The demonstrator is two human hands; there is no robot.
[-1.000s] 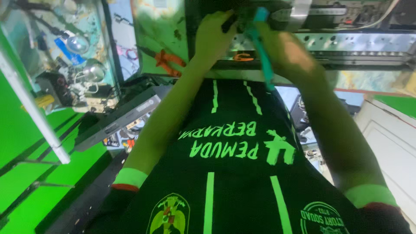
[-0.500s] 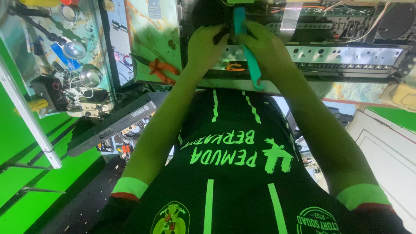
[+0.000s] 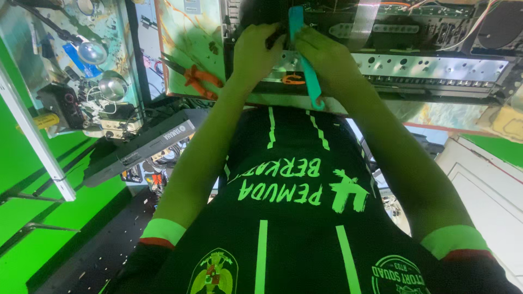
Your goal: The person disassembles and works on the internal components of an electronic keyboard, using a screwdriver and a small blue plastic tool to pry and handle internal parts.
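Observation:
Both of my arms reach forward to an opened electronic device with a perforated metal chassis [image 3: 436, 65] and circuit boards behind it. My right hand [image 3: 329, 54] is shut on a teal plastic tool [image 3: 306, 68] whose upper end points into the device and whose lower end hangs below the hand. Right beside it, my left hand [image 3: 256, 51] has its fingers curled on a small dark part [image 3: 274, 37] at the chassis edge. The tool's tip is hidden between the two hands. My black shirt with green print [image 3: 283, 218] fills the lower view.
Orange-handled pliers [image 3: 199, 79] lie on a stained green mat [image 3: 188, 38] left of the device. A black keyboard-like unit [image 3: 141, 147] leans lower left, near a cluttered shelf of wires and lamps [image 3: 98, 87]. A white panel [image 3: 485, 179] is at the right.
The view has dropped, so the hands and device sit lower in the frame. Both hands stay together at the same spot on the chassis, with the teal tool still held.

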